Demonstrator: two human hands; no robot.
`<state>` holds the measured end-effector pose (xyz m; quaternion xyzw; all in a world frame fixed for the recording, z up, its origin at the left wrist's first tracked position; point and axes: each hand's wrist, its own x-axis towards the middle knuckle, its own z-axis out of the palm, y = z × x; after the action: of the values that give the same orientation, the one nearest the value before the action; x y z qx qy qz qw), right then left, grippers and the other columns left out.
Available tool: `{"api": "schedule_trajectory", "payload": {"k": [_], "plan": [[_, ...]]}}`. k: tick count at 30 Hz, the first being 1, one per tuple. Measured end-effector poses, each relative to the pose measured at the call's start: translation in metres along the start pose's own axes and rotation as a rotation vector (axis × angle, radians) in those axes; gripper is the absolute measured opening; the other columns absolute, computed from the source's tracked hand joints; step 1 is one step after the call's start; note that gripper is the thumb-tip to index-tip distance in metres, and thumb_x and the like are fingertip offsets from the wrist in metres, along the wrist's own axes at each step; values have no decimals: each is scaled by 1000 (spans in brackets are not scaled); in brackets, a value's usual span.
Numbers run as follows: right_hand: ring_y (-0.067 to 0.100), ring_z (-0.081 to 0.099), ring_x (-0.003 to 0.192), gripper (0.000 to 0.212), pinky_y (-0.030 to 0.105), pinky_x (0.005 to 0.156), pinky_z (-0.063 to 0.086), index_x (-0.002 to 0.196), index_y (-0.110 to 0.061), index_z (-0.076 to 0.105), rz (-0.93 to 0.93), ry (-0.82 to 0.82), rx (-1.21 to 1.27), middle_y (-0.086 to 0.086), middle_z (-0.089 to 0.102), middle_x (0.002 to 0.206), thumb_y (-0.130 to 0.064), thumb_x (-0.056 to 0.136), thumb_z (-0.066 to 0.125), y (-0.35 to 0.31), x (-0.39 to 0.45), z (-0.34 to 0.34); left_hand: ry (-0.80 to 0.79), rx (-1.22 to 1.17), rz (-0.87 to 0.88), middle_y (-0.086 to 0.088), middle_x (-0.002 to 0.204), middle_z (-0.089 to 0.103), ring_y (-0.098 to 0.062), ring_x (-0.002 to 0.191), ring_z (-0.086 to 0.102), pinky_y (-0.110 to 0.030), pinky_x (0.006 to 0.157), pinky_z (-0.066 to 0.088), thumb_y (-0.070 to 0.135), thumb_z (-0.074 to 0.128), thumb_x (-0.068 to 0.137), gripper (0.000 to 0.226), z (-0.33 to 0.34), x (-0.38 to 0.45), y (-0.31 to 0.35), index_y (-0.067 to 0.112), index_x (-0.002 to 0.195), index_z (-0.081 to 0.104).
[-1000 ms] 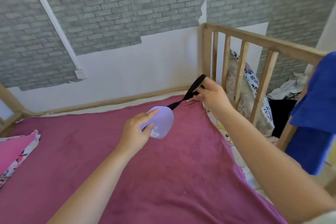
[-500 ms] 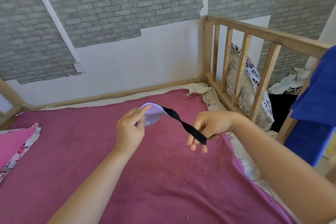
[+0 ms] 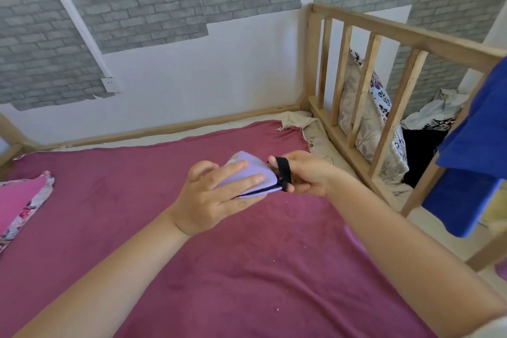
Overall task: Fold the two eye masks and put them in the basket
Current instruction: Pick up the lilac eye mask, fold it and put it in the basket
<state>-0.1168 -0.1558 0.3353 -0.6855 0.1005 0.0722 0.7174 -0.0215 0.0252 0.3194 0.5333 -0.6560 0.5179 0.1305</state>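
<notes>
A lilac eye mask (image 3: 253,171), folded in half, is held above the maroon bed cover. My left hand (image 3: 214,196) grips it, fingers on top and thumb underneath. Its black elastic strap (image 3: 284,173) loops over the fingers of my right hand (image 3: 304,174), which holds the strap tight against the mask's right edge. A thin black line of strap runs along the mask's lower edge. Neither a second mask nor a basket is in view.
The maroon bed cover (image 3: 247,269) fills the foreground. A wooden slatted rail (image 3: 365,85) borders the bed on the right, with a patterned pillow (image 3: 367,118) behind it. A blue cloth (image 3: 477,151) hangs at far right. A pink floral pillow (image 3: 19,200) lies at left.
My right hand pulled the stretched strap down from the rail corner and brought it in against the mask. The strap is now wound around the fingers, and both hands are close together.
</notes>
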Motion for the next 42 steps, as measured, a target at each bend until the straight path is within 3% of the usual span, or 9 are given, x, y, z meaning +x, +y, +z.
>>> {"api": "schedule_trajectory", "payload": {"k": [5, 9, 12, 15, 19, 27, 31, 38, 42], "plan": [[2, 36, 25, 21, 10, 27, 21, 65, -13, 56, -83, 224, 136, -7, 51, 31, -5, 84, 55, -2, 10, 9, -173, -157, -359, 32, 150, 4, -3, 142, 2, -20, 113, 8, 15, 40, 89, 20, 13, -23, -4, 25, 78, 53], [2, 41, 30, 7, 13, 33, 29, 80, -10, 59, -193, 409, 76, -1, 51, 47, -3, 83, 57, 6, 15, 7, -215, -784, -1338, 13, 134, 36, -8, 125, 31, -21, 101, 32, 27, 42, 92, 17, 6, -2, 15, 23, 92, 58], [3, 46, 33, 19, 14, 34, 32, 70, -14, 59, -241, 376, -19, -8, 54, 38, 0, 83, 56, 14, 16, 17, -106, -1138, -1710, -8, 112, 56, -23, 102, 54, -35, 83, 49, 27, 59, 83, 18, 11, 19, 20, 18, 97, 51], [1, 46, 33, 25, 14, 34, 34, 64, -14, 56, -241, 358, -16, -9, 55, 34, 1, 84, 53, 18, 19, 25, -48, -1008, -1743, -7, 119, 55, -22, 108, 54, -38, 90, 46, 26, 59, 63, 53, 19, 33, 23, 14, 112, 42], [11, 45, 51, 22, 17, 44, 32, 65, -17, 62, -217, 417, 175, -2, 55, 57, -8, 84, 56, 16, 13, 10, -195, -919, -1568, 0, 121, 46, -17, 113, 46, -30, 89, 39, 9, 59, 79, 56, 19, 33, 28, 10, 129, 32], [16, 51, 58, 18, 30, 57, 38, 64, -16, 65, -218, 481, 203, -2, 61, 55, -4, 77, 63, 24, 8, -2, -501, -856, -1387, 12, 119, 36, -9, 109, 38, -13, 79, 29, 8, 54, 87, 60, 12, 28, 34, 16, 137, 22], [0, 46, 35, 32, 19, 40, 34, 62, -18, 56, -192, 329, -20, -10, 56, 40, 9, 79, 51, 19, 3, -9, -615, -871, -1352, 12, 118, 38, -9, 107, 39, -20, 84, 32, 10, 56, 86, 60, 4, 27, 40, 18, 136, 23], [-6, 59, 70, 33, 8, 62, 49, 93, -25, 53, -468, 397, -111, -11, 58, 85, 5, 80, 56, 18, 2, 9, -49, -787, -1731, 17, 87, 47, -3, 81, 50, 1, 60, 42, 1, 56, 83, 33, 12, 30, 61, 17, 107, 40], [-15, 59, 68, 35, 4, 63, 49, 98, -25, 54, -469, 365, -75, -7, 61, 89, 5, 81, 56, 21, 4, 10, -42, -826, -1760, 16, 86, 49, 2, 77, 49, 1, 59, 41, 7, 54, 87, 28, 9, 27, 64, 31, 89, 41]]}}
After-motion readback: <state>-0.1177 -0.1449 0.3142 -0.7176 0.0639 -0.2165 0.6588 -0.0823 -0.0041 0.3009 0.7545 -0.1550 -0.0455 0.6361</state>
